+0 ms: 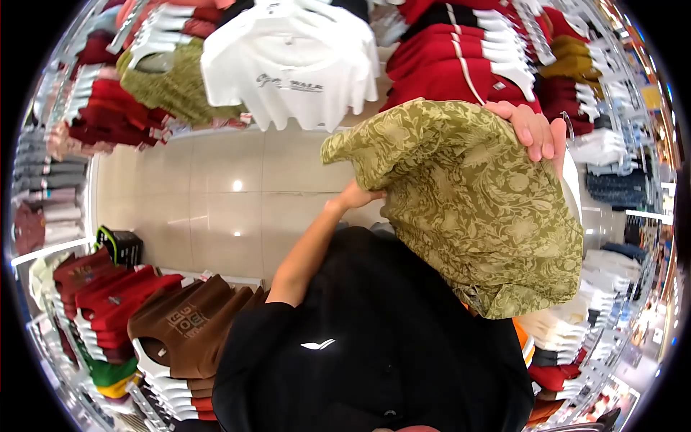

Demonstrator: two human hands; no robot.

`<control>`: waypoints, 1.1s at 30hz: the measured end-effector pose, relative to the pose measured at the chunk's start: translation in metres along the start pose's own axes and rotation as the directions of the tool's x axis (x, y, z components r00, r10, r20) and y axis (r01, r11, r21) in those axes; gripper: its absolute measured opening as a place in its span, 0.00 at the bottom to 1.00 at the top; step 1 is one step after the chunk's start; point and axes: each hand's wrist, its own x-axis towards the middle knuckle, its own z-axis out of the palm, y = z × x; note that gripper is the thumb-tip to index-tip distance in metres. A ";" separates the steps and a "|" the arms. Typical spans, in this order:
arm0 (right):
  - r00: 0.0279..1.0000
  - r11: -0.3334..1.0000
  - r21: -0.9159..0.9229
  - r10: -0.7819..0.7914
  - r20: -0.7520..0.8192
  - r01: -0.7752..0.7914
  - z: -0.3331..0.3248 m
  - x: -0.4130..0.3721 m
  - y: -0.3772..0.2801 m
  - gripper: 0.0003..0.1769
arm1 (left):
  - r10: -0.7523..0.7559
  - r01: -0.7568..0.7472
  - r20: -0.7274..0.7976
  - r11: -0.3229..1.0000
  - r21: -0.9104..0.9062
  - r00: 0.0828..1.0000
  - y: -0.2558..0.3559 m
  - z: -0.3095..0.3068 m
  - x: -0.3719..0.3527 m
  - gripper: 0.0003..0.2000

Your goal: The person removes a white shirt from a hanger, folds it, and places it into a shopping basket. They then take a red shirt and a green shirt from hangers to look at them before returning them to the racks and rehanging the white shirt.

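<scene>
btwn l hand (pixel 358 196) & r hand (pixel 531 131), olive garment (pixel 482 209), floral print

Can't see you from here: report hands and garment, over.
Right hand gripping green garment at upper edge. Left hand at its side, grip partly hidden. Nothing visibly blocking.

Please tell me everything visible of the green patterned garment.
The green patterned garment looks like thin cloth, olive with paler flowers and leaves. It is raised, loosely draped and creased, partly covering the person's black shirt. A sleeve-like flap juts left. The right hand grips its upper right edge; the left hand, partly hidden, is at its left side.
</scene>
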 end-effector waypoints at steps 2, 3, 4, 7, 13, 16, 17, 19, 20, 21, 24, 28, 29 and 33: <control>0.998 0.999 0.001 0.050 -0.047 -0.050 0.030 -0.003 0.019 0.29 | -0.088 0.092 0.026 0.977 -0.191 0.996 -0.013 -0.011 -0.017 0.19; 0.995 0.996 0.024 0.087 -0.041 -0.087 0.022 0.010 0.035 0.28 | -0.127 0.124 0.000 0.967 -0.221 0.992 -0.026 -0.024 -0.021 0.20; 0.992 0.991 0.047 0.125 -0.034 -0.123 0.001 0.032 0.050 0.27 | -0.165 0.153 -0.026 0.955 -0.252 0.986 -0.045 -0.042 -0.014 0.22; 0.985 0.983 0.082 0.163 0.053 -0.167 -0.084 0.106 0.095 0.23 | -0.264 0.223 -0.056 0.897 -0.382 0.963 -0.115 -0.096 0.025 0.18; 0.960 0.963 0.126 0.214 0.182 -0.239 -0.064 0.104 0.113 0.23 | -0.541 0.266 0.002 0.411 -0.872 0.841 -0.052 -0.099 -0.070 0.16; 0.948 0.925 0.234 0.262 0.182 -0.301 -0.056 0.103 0.118 0.26 | -0.602 0.199 -0.019 0.293 -0.935 0.798 -0.023 -0.094 -0.075 0.15; 0.946 0.923 0.232 0.270 0.177 -0.306 -0.055 0.104 0.118 0.27 | -0.630 0.178 -0.017 0.246 -0.953 0.777 -0.013 -0.096 -0.074 0.15; 0.944 0.920 0.228 0.285 0.167 -0.318 -0.052 0.106 0.118 0.27 | -0.600 0.164 -0.064 0.318 -0.934 0.797 -0.064 -0.088 -0.076 0.15; 0.936 0.904 0.255 0.308 0.168 -0.343 -0.047 0.103 0.114 0.27 | -0.614 0.132 -0.129 0.362 -0.923 0.779 -0.054 -0.079 -0.079 0.14; 0.928 0.885 0.287 0.329 0.174 -0.367 -0.042 0.098 0.107 0.27 | -0.627 0.100 -0.200 0.410 -0.907 0.753 -0.044 -0.071 -0.088 0.14; 0.924 0.889 0.267 0.329 0.195 -0.372 -0.056 0.114 0.134 0.24 | -0.617 0.146 -0.407 0.651 -0.745 0.673 -0.043 -0.080 -0.090 0.11; 0.841 0.916 0.183 0.232 0.488 -0.358 -0.105 0.183 0.232 0.17 | -0.641 0.393 -0.497 0.760 -0.517 0.585 -0.058 -0.128 -0.077 0.11; 0.792 0.921 0.196 0.165 0.588 -0.337 -0.114 0.191 0.253 0.15 | -0.650 0.394 -0.504 0.753 -0.527 0.569 -0.066 -0.121 -0.079 0.13; 0.727 0.930 0.178 0.121 0.676 -0.321 -0.116 0.200 0.325 0.10 | -0.611 0.478 -0.601 0.787 -0.390 0.515 -0.024 -0.139 -0.070 0.19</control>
